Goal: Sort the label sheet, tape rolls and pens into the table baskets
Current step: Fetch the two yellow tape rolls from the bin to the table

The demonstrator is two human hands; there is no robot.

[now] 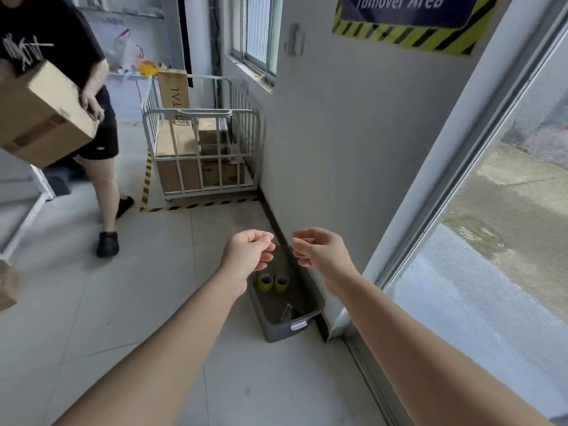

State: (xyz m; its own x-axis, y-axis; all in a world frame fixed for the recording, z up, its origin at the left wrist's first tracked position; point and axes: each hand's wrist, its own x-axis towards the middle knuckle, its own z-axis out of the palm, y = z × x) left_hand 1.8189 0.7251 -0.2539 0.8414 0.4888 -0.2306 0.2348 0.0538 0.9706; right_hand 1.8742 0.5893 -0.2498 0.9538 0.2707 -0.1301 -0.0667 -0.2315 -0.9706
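Both arms are stretched out and down toward a grey bin (285, 332) on the floor, tucked against the foot of the wall beside the glass door (491, 241). The left hand (249, 253) hangs over the bin's far end, fingers loosely curled toward the thumb and gripping nothing. The right hand (318, 250) mirrors it just across the gap, equally slack and empty. The two are near each other but not touching, set like that, it seems, for a two-handed reach into the bin.

And there is the stock: two yellow-green tape rolls (266, 281) stand side by side on the bin's floor, directly below the left hand. Nearer the front wall lies a small dark object (289, 312), possibly pens, though it is too blurred to tell. No label sheet shows, and neither a bench nor the baskets are in view, so the sorting looks barely begun, with collection coming first.

The bin sits low and narrow, so the hands will likely have to drop well down before anything can be pinched. The rolls could tip or roll if nudged.

Off to the left, another person (101, 167) carries a cardboard box (40, 118), and a cage trolley (203, 149) loaded with cartons is parked behind striped floor tape, out of the reach path.
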